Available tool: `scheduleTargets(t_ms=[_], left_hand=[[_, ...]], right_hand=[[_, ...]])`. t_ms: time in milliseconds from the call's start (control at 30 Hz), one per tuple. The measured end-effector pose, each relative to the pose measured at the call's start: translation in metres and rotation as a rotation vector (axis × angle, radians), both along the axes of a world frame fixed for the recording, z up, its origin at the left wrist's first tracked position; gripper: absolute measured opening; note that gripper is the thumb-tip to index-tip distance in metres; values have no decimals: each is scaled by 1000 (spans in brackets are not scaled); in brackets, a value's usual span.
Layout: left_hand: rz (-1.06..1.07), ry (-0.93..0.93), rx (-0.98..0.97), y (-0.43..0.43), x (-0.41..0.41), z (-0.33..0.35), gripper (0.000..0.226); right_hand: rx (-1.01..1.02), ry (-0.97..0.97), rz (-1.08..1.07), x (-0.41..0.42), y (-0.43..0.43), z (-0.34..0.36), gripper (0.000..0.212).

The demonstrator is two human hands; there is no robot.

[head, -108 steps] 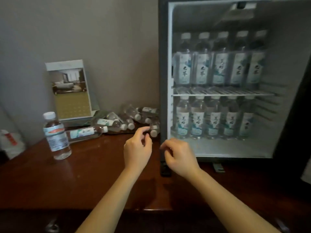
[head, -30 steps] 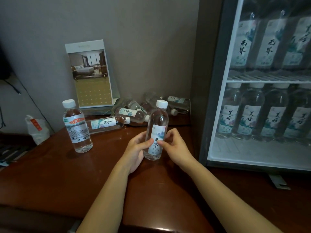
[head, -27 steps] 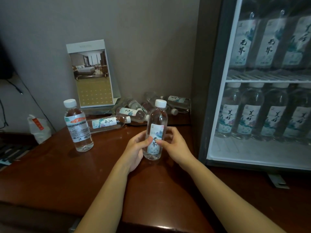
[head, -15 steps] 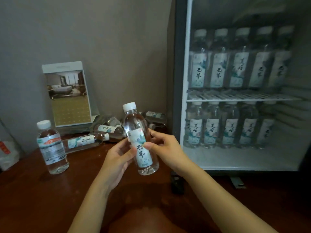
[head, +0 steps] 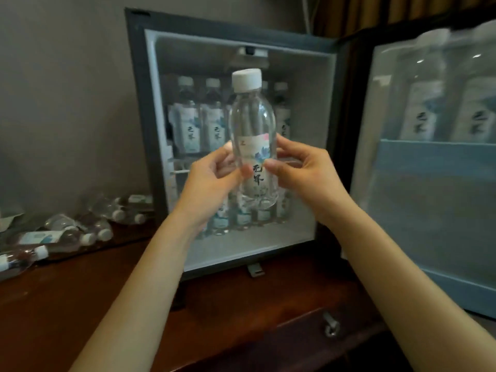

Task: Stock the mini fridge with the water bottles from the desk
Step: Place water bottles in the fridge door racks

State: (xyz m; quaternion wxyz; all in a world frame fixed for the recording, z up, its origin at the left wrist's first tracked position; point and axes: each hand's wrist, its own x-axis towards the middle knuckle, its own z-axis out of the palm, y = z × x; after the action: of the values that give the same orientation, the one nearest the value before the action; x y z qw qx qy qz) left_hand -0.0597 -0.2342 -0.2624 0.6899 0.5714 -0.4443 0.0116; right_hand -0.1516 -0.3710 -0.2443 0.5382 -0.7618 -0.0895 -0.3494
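I hold a clear water bottle with a white cap upright in front of the open mini fridge. My left hand grips its label from the left and my right hand from the right. Behind it, rows of the same bottles stand on the fridge's upper shelf and on its floor. Several more bottles lie on their sides on the dark wooden desk at the left.
The fridge door stands open at the right, with bottles in its upper rack. The front strip of the fridge floor is bare. A grey wall is behind the desk. A metal drawer pull sits on the desk front.
Both hands lifted the bottle off the desk and carried it up and right, in front of the fridge opening. My view swung right, so the calendar and the lone upright bottle left the frame.
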Motion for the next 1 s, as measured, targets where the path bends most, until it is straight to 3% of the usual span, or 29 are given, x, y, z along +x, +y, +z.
scheduleTargets(t_ms=[100,333,633,867,1000], left_hand=[[-133,-69,-30,-55,-27,21,60],[-371,-291,-78,-141,-93,67,59],[-467,-456,-183,-229,-174,114,55],[-267,-592,-146,-273,-204,117,35],[-37,-652,-111,-282,-206,108,47]], right_hand=[[13,-57,-125,-40,-37,14,47],[-33,-237,-430,-133,-91,51,43],[-114,-387,-768,-219,-141,89,43],[-15,-379,-817,-243,-181,84,47],[-30,-280,-835,-235,-201,72,41]])
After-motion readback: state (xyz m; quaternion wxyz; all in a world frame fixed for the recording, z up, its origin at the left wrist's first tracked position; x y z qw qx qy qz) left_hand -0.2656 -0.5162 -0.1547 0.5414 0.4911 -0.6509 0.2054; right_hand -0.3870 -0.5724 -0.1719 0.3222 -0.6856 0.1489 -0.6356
